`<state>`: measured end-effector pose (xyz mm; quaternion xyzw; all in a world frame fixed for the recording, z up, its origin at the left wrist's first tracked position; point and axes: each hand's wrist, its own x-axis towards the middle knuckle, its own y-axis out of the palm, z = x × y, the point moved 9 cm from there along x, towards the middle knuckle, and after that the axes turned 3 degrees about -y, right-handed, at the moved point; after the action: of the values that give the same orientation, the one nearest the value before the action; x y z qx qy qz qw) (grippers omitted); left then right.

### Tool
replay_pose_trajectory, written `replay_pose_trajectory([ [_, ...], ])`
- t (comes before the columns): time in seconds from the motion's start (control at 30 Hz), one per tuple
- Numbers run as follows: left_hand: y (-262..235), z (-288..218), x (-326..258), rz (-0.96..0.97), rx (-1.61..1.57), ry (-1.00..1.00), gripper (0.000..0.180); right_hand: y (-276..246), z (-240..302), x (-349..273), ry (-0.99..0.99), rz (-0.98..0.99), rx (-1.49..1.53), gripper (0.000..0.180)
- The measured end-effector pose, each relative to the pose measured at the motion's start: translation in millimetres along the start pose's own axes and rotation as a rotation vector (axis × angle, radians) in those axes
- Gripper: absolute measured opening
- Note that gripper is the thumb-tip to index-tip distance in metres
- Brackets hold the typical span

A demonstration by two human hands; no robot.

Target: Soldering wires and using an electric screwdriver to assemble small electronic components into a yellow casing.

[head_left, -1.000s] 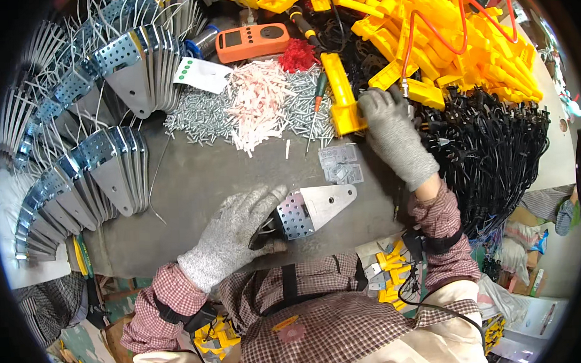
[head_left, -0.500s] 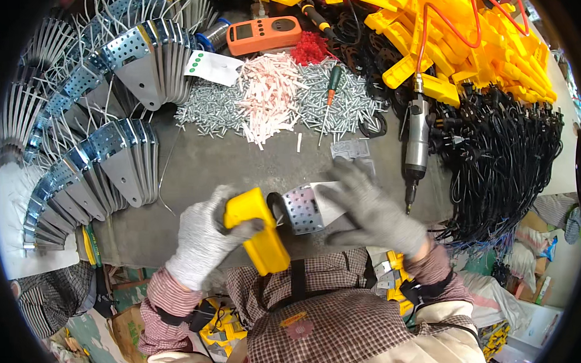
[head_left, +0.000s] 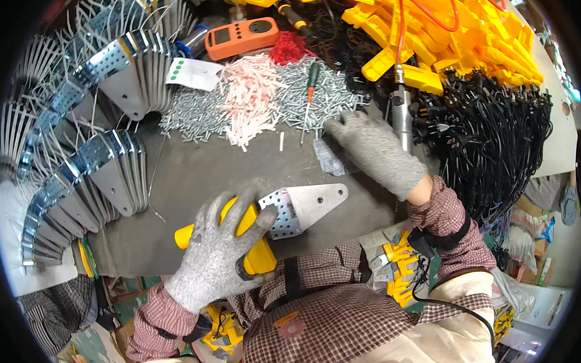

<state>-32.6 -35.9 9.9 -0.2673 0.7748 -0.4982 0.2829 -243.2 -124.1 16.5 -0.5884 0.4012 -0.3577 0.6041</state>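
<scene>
My left hand (head_left: pixel 219 254), in a grey knit glove, is wrapped over a yellow plastic housing (head_left: pixel 260 256) at the front of the bench. Right beside the housing, at my left fingertips, lies a metal part with a perforated silver section (head_left: pixel 282 214) and a pointed grey plate (head_left: pixel 320 203) with two holes. Whether it is joined to the housing is hidden. My right hand (head_left: pixel 379 153), gloved too, reaches palm down to the right edge of the loose screws (head_left: pixel 319 91), fingers stretched forward. It partly covers a clear plastic piece (head_left: pixel 328 158) and a pneumatic screwdriver (head_left: pixel 401 113).
Pink-white sleeves (head_left: pixel 246 93) lie among the screws, with a green-handled screwdriver (head_left: pixel 311 85) on top. Behind is an orange meter (head_left: pixel 242 38). Perforated metal parts (head_left: pixel 110 162) stand in rows at left. Yellow housings (head_left: pixel 465 41) and black cords (head_left: pixel 494 142) are heaped at right.
My right hand has left the metal part and moved up and right to the screws. My left hand has lowered and turned the housing, and the pointed plate now shows whole.
</scene>
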Motion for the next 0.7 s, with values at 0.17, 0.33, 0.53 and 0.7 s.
replay_pose_trajectory([
  [0.17, -8.8, 11.1, -13.3, -0.060, -0.046, 0.023, 0.107, -7.9, 27.0, -28.9, 0.239, -0.050, 1.011, 0.018],
  [0.33, 1.3, 1.7, -6.6, 0.025, -0.008, 0.134, 0.098, -4.9, 96.3, -20.5, -0.203, -0.375, 0.944, 0.024],
  [0.53, 6.3, 6.2, -6.7, -0.019, -0.105, 0.149, 0.099, -5.6, 98.4, -19.2, -0.176, -0.468, 0.974, 0.027],
  [0.7, 7.1, 7.6, -8.6, -0.033, -0.128, 0.160, 0.098, -3.6, 104.0, -18.6, -0.251, -0.475, 0.906, 0.028],
])
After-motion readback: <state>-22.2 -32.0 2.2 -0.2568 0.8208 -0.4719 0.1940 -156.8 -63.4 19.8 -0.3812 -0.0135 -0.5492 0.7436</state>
